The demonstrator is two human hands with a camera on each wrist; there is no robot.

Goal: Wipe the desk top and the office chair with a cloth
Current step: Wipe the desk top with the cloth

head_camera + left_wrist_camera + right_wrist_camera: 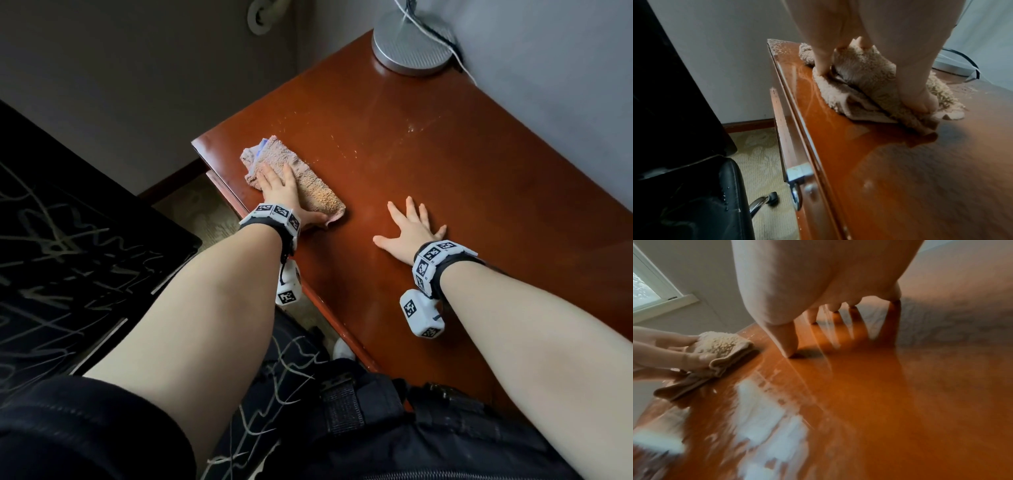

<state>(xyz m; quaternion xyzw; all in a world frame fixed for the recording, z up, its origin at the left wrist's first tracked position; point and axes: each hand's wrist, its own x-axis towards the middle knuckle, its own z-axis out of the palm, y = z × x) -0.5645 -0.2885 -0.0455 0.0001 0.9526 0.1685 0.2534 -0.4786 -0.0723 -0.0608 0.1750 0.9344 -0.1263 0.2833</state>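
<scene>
A beige terry cloth (310, 193) lies folded on the red-brown desk top (445, 178), close to its left corner. My left hand (278, 190) rests flat on the cloth with fingers stretched forward. In the left wrist view the thumb presses the cloth (859, 78) down near its front fold. My right hand (409, 229) is spread palm-down on bare wood to the right of the cloth, holding nothing; its fingertips (791, 353) touch the glossy surface. The black office chair (68, 246) stands left of the desk.
A round silver lamp base (411, 44) with a white cable (460, 65) sits at the desk's far corner by the wall. Pale dust specks (342, 145) dot the wood beyond the cloth. A drawer front with a metal handle (795, 194) faces the chair (694, 203).
</scene>
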